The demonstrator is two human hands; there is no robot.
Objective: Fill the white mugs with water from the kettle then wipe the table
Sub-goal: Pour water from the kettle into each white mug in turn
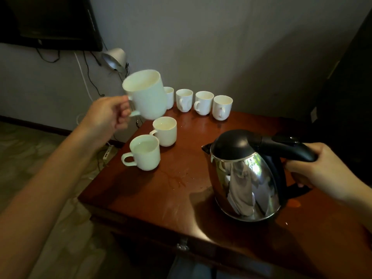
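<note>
My left hand (109,115) grips the handle of a white ceramic mug (146,95) and holds it in the air at the upper left of the frame. It is tilted, with its mouth turned up and toward me, and I cannot tell whether it holds water. My right hand (322,172), at the right edge, is curled around the black handle of a shiny stainless-steel kettle (245,178) with a black lid. The kettle is upright at the lower right, spout pointing left, and seems to rest on the reddish-brown wooden desk (161,208).

Below the lifted mug, near the desk's left edge, two more white mugs stand upright just beside each other. The nearer mug (145,153) has water in it and its handle points left. The mug behind it (165,131) also looks filled.

A back row of four white mugs (203,102) stands along the far edge of the desk. The leftmost is partly hidden behind the mug I hold, and I cannot tell what they contain.

A small spill of water (177,180) glistens on the desk between the nearer mug and the kettle.

A dark screen (50,21) hangs on the wall at the upper left, with a silver lamp shade (114,58) and loose cables beneath it. A white power strip (107,153) lies on the floor just left of the desk.
</note>
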